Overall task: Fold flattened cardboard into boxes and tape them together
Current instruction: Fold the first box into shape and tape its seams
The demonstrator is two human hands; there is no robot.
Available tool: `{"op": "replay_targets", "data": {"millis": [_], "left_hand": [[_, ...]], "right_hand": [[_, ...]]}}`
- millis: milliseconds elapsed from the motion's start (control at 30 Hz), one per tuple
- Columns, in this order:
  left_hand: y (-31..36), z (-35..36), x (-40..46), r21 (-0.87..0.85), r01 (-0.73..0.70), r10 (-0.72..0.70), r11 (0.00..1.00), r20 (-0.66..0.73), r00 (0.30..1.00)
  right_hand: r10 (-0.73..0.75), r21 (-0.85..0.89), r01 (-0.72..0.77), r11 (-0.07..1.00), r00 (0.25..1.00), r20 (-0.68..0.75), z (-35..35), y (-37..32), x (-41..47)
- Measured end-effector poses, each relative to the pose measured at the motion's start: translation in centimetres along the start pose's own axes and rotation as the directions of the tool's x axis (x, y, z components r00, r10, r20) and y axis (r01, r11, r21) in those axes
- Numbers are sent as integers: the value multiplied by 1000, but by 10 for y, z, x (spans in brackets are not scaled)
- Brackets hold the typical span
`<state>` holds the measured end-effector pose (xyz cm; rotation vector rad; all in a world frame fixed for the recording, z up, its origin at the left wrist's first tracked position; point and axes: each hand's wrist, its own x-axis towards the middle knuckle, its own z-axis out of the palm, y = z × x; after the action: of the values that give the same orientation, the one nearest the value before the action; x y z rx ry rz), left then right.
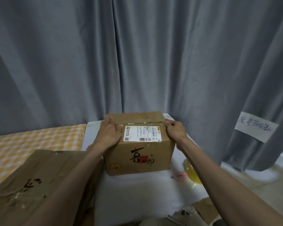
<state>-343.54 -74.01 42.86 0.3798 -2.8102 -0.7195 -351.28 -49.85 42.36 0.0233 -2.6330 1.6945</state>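
Box (140, 144) sits btwn both hands: L hand (108, 133) lies flat on top-left, fingers straight; R hand (175, 131) grips top-right edge, fingers curled.

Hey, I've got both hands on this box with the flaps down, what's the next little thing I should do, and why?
Probably press the tape strip flat along the seam. The cardboard box is already folded, the left hand lies on its top left and the right hand curls over its right edge. Clear tape already shines along the seam, so smoothing seems likelier than reaching for the tape roll on the white surface.
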Motion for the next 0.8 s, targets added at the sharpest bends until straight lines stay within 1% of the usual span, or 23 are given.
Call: {"op": "replay_targets", "data": {"millis": [67,100,167,233,300,367,400,467,533,600,633,667,700,733,767,800], "left_hand": [[-8,-1,-5,51,22,-27,998,115,993],[-12,2,-9,128,17,-36,992,147,988],[-14,9,-13,299,-29,-4,954,107,994],[-8,13,-12,355,-90,62,930,91,994],[9,21,-7,305,-226,184,925,162,970],[37,35,-3,221,-377,317,899,263,911],[51,42,0,201,-428,363,881,291,885],[70,56,6,210,-472,408,856,288,867],[72,66,10,223,-468,413,855,250,876],[66,71,13,195,-471,419,860,256,871],[64,72,12,195,-472,418,860,262,870],[62,71,11,207,-472,417,857,258,871],[62,71,10,221,-472,417,854,252,873],[63,69,11,228,-471,417,852,246,875],[65,68,11,229,-471,418,852,242,875],[65,67,10,231,-471,419,851,241,875]], "right_hand": [[-20,-50,21,999,999,36,10,-6,2],[-23,-83,27,996,999,47,14,-6,1],[-25,-141,31,990,999,44,18,-5,1],[-24,-171,29,985,999,32,17,-5,0],[-30,-179,34,983,999,23,16,-4,0],[-47,-187,50,981,999,19,14,0,1],[-63,-184,66,981,998,19,14,2,3],[-84,-164,87,983,996,26,13,10,3],[-67,-137,73,988,996,52,6,15,5],[0,-49,7,999,990,138,-8,21,3],[6,-33,0,999,984,176,-18,25,-2],[-17,-72,30,997,983,181,-30,32,-7],[-38,-164,63,984,988,153,-44,41,-13],[-49,-290,77,954,993,103,-59,51,-20],[-35,-418,60,906,997,68,-75,64,-28],[2,-516,33,856,998,67,-90,78,-36]]}}
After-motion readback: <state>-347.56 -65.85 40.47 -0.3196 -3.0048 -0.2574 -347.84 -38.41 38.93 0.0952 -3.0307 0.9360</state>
